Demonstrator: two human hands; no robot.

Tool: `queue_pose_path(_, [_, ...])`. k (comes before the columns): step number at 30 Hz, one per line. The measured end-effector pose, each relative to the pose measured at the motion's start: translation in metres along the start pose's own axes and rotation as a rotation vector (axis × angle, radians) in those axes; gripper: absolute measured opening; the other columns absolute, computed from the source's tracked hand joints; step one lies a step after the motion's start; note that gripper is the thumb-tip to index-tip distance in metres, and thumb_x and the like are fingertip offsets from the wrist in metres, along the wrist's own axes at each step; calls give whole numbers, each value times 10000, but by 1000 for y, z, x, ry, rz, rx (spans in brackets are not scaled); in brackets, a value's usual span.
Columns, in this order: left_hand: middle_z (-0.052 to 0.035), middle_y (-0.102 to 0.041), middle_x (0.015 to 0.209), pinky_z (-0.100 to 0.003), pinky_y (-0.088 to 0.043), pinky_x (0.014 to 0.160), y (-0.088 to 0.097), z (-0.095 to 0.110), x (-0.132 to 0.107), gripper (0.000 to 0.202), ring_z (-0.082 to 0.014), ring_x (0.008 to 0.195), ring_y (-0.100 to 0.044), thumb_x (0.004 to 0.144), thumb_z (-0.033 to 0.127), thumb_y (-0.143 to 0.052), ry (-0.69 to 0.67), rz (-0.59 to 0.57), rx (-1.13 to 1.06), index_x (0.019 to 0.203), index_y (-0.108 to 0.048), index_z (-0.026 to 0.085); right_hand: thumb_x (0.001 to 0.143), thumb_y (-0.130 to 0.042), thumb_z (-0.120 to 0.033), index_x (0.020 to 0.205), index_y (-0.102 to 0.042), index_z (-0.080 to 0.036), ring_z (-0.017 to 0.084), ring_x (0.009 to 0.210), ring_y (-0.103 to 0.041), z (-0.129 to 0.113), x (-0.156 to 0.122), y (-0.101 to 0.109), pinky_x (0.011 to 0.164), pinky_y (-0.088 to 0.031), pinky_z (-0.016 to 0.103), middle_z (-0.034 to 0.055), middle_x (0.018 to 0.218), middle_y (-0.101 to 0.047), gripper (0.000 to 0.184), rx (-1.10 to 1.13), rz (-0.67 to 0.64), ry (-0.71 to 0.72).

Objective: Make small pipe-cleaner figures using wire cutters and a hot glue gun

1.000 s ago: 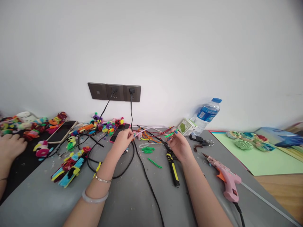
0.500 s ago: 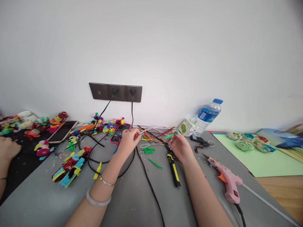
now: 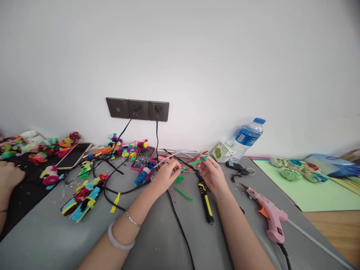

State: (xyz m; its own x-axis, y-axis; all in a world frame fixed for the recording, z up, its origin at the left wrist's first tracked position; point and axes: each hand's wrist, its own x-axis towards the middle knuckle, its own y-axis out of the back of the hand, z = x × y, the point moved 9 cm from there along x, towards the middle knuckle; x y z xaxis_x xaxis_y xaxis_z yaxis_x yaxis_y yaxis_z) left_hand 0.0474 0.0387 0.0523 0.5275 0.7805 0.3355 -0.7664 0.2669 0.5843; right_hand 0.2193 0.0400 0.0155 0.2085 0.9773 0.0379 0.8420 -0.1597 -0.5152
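Between the thumb and fingers of my right hand (image 3: 212, 174) is a short green pipe cleaner (image 3: 196, 162), pointing left. My left hand (image 3: 167, 174) is closed in a pinch to the left of it, and whatever its fingertips hold, if anything, is too small to make out. Below the hands, a loose green pipe cleaner (image 3: 184, 194) lies by itself, and several short green pieces (image 3: 179, 179) are partly covered by my left hand. Cutting pliers with black-and-yellow handles (image 3: 206, 202) rest under my right hand. A blue fuzzy figure (image 3: 144, 175) lies beyond my left wrist.
Black cables (image 3: 180, 228) run across the grey table from the wall sockets (image 3: 137, 109). Colourful fuzzy figures (image 3: 84, 197) and a phone (image 3: 75, 155) lie left, near another person's hand (image 3: 11, 175). A pink glue gun (image 3: 267, 213), keys (image 3: 239, 167) and a water bottle (image 3: 247, 138) are right.
My left hand has moved right and slightly down, towards my right hand, uncovering the blue fuzzy figure. My right hand has shifted slightly left with the green pipe cleaner.
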Motion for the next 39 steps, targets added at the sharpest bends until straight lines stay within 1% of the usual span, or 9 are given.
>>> queue_pose_path(4, [-23, -626, 852, -246, -447, 628, 0, -14, 2, 85, -152, 743, -596, 901, 238, -458, 83, 27, -144, 898, -529, 191, 620, -843, -390, 808, -729, -244, 119, 624, -608, 4, -2, -9, 621, -536, 258, -4, 751, -699, 264, -39, -47, -9])
queue_pose_path(8, [-21, -643, 853, -234, -454, 610, 2, -17, 3, 50, -145, 727, -593, 840, 209, -537, 79, 71, -146, 863, -571, 181, 626, -841, -389, 770, -709, -240, 118, 618, -609, 3, -4, -16, 623, -533, 256, -6, 756, -700, 245, -67, -82, 3])
queue_pose_path(10, [-29, -651, 867, -233, -469, 618, 2, -17, 4, 60, -153, 757, -603, 810, 188, -565, 81, 74, -177, 860, -595, 175, 627, -841, -391, 750, -699, -238, 118, 605, -601, 3, -4, -20, 616, -525, 255, -8, 737, -695, 242, -86, -98, 10])
queue_pose_path(13, [-44, -664, 913, -242, -501, 651, -2, -21, 5, 117, -165, 818, -618, 777, 155, -580, 104, 74, -265, 884, -626, 167, 648, -828, -401, 731, -685, -228, 119, 598, -592, 5, -5, -23, 587, -489, 245, 1, 736, -700, 240, -141, -135, 24])
queue_pose_path(16, [-52, -665, 918, -248, -515, 640, -6, -29, 6, 166, -160, 791, -619, 769, 156, -577, 153, 76, -358, 922, -641, 156, 677, -808, -410, 712, -660, -219, 123, 616, -592, 6, -5, -24, 559, -444, 232, 14, 767, -711, 244, -199, -158, 45])
queue_pose_path(19, [-58, -662, 896, -252, -522, 611, -11, -32, 6, 198, -156, 754, -611, 775, 174, -568, 191, 62, -441, 954, -648, 146, 701, -793, -398, 692, -634, -215, 123, 650, -588, 5, -6, -24, 565, -423, 225, 16, 823, -710, 241, -241, -166, 75])
queue_pose_path(24, [-63, -679, 912, -271, -533, 634, -10, -31, 6, 203, -162, 757, -622, 782, 181, -560, 212, 60, -477, 947, -673, 146, 702, -787, -396, 683, -619, -211, 118, 639, -555, 3, -6, -25, 585, -411, 242, 16, 860, -695, 251, -307, -159, 103])
queue_pose_path(30, [-64, -678, 923, -273, -518, 715, -6, -25, 6, 192, -169, 819, -632, 763, 166, -588, 158, 83, -477, 939, -660, 144, 686, -791, -408, 665, -575, -209, 124, 638, -528, 3, -7, -30, 590, -400, 252, 13, 813, -671, 294, -350, -181, 121])
queue_pose_path(39, [-51, -645, 855, -245, -477, 668, -3, -26, 6, 173, -159, 780, -602, 746, 189, -616, 145, 111, -496, 910, -652, 147, 707, -764, -427, 683, -545, -207, 120, 617, -501, 4, -7, -29, 589, -415, 262, 21, 830, -640, 312, -370, -202, 129])
